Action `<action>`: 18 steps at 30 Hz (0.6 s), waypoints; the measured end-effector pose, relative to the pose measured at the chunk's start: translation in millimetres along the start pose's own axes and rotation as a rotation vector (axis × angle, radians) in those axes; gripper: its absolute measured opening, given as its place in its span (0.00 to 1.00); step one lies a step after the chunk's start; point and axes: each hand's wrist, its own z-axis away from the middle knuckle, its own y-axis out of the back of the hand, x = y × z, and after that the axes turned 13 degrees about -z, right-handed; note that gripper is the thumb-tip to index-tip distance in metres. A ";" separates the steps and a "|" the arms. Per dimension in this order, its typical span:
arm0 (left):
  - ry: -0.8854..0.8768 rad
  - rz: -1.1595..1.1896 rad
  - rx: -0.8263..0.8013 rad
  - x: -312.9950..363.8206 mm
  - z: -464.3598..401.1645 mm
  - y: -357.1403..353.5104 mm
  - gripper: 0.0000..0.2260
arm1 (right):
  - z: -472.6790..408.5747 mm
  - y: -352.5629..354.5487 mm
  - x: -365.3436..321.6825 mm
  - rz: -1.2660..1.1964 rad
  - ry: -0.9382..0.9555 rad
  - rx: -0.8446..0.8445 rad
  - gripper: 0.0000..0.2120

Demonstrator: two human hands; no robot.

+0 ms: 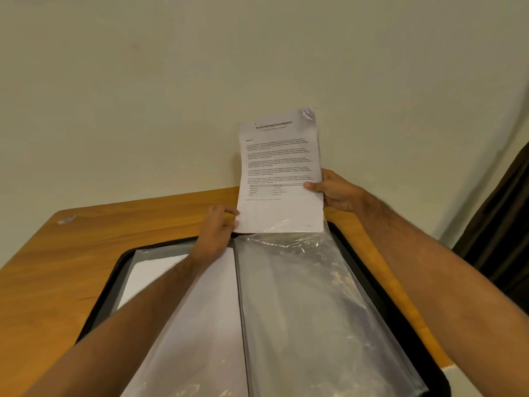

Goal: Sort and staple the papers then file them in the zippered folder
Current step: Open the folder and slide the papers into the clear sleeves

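Two hands on one set of papers (279, 173), and it's going in! The right hand (335, 191) pinches the papers' right edge, thumb on the printed face, while the left hand (216, 229) has its fingers curled at the bottom left corner, right where the plastic sleeve (300, 296) opens. The sheets stand nearly upright over the far end of the zippered folder (114, 279), which lies open on the wooden table (86, 247), and their lower edge looks just tucked into the sleeve's crinkled mouth. The top right corner is creased, probably where the staple sits, though that's too small to tell. More white sheets lie in the folder's left half, under the left forearm.

Now the danger, as I judge it: that thin, wrinkled plastic could bunch up and catch the bottom edge, buckling the pages. Push unevenly and one corner jams, or the sleeve tears at its mouth.
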 end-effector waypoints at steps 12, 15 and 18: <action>0.165 0.060 0.012 8.7 -17.8 -7.5 0.21 | -0.4 -7.3 2.7 -0.031 0.028 -0.031 0.32; 0.163 0.105 -0.010 8.9 -19.8 -7.9 0.22 | 3.3 -5.1 1.0 -0.046 0.040 -0.068 0.34; 0.174 0.179 -0.061 4.9 -21.4 -3.5 0.22 | 3.8 -4.9 1.1 -0.075 0.050 -0.076 0.33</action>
